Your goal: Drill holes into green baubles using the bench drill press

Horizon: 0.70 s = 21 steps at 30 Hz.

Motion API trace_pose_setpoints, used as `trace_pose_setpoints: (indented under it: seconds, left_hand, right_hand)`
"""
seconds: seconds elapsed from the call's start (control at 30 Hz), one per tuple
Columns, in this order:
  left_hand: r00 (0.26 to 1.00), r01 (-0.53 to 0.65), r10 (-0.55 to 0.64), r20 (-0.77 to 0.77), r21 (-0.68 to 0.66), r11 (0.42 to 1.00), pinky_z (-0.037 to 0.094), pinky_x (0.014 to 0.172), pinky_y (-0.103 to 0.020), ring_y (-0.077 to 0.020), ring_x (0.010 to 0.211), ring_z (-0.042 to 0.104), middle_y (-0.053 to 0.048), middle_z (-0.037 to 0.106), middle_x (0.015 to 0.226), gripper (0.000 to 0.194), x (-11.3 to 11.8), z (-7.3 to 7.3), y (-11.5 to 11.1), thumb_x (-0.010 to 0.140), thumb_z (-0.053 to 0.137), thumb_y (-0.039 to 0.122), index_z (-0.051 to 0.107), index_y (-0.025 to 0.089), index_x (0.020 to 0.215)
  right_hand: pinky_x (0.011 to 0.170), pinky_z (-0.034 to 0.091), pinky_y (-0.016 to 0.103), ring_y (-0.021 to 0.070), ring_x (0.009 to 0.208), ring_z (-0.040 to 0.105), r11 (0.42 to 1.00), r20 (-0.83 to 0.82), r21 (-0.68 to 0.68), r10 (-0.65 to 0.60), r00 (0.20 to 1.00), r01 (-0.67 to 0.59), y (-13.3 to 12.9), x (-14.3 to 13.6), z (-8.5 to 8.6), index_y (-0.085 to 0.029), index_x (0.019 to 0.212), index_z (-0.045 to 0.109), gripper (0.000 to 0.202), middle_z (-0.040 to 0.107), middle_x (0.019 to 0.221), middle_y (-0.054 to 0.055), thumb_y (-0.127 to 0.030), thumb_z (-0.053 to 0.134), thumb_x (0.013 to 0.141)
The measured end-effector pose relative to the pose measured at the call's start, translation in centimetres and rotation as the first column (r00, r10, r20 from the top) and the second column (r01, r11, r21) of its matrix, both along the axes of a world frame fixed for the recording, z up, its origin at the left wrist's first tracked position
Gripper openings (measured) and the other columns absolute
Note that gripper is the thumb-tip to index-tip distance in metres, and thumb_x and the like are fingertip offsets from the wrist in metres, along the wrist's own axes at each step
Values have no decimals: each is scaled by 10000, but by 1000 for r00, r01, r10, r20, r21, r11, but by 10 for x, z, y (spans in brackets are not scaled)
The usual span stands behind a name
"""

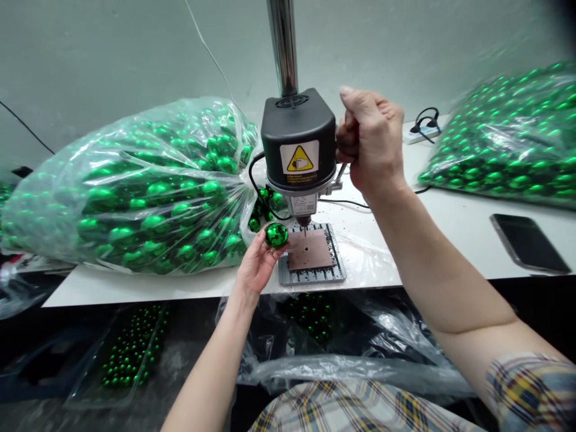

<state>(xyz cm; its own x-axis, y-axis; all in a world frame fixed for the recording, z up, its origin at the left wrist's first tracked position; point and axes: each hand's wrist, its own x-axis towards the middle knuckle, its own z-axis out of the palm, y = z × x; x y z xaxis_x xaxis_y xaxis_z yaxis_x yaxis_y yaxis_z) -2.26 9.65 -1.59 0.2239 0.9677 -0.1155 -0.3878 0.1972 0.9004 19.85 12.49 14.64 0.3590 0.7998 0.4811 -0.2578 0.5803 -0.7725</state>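
Between the fingers of my left hand (260, 261) is a shiny green ball (276, 234), just left of the drill bit. My right hand (372, 135) is closed around the feed lever (341, 174) on the right side of a black bench drill press (299, 138); the lever's end is hidden in my fist. The thin drill bit (305, 231) points down above a brown board (310, 257) with a small hole in it. That board lies on the slotted grey base plate (339, 273), which is scattered with dark chips.
A big clear bag of green balls (148, 198) fills the table's left side, its mouth facing the drill. Another full bag (513, 138) lies at the right, behind a phone (530, 243). Below the table edge are plastic sheeting (351, 366) and a bin of green balls (130, 348).
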Motion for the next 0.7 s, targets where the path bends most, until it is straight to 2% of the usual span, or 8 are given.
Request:
trace_pose_setpoints:
  seconds: [0.13,0.23,0.37,0.53,0.7]
  left_hand:
    - [974,-27,63,-219,165,986,534,969,-402,-215,1046,682,-77,713,1094,615,8,-17,-3,737,810,382,566,220,1278]
    - [931,-20,105,-348,239,971,529,964,-394,-222,1028,682,-99,709,1101,685,17,-31,-3,649,871,340,583,179,1249]
    - [886,10,128,-445,296,955,546,916,-403,-235,987,686,-125,712,1126,608,28,-44,1,635,867,313,623,156,1170]
    - [812,35,198,-549,385,922,537,915,-419,-242,971,671,-109,713,1092,548,39,-49,6,645,851,254,662,177,1154]
    - [750,165,241,-616,527,833,513,940,-429,-264,1053,633,-106,671,1111,495,45,-51,7,663,850,269,678,189,1121]
  right_hand:
    - [372,92,289,70,391,197,1000,20,-4,-2,1000,2,0,0,0,-231,527,370,592,280,455,-56,-625,793,652]
    - [373,101,295,76,396,190,1000,23,-10,-15,1000,15,1,1,0,-231,522,362,630,279,449,-55,-690,782,619]
    - [371,106,303,75,392,178,1000,51,-1,0,999,0,2,2,0,-237,533,355,621,288,463,-55,-676,787,614]
    - [376,82,290,71,393,181,1000,7,-21,13,1000,-13,1,2,1,-235,525,372,595,287,460,-57,-604,834,579]
    - [386,71,300,70,395,186,1000,-29,-1,30,999,-30,-2,0,2,-237,510,395,563,287,462,-57,-557,855,567]
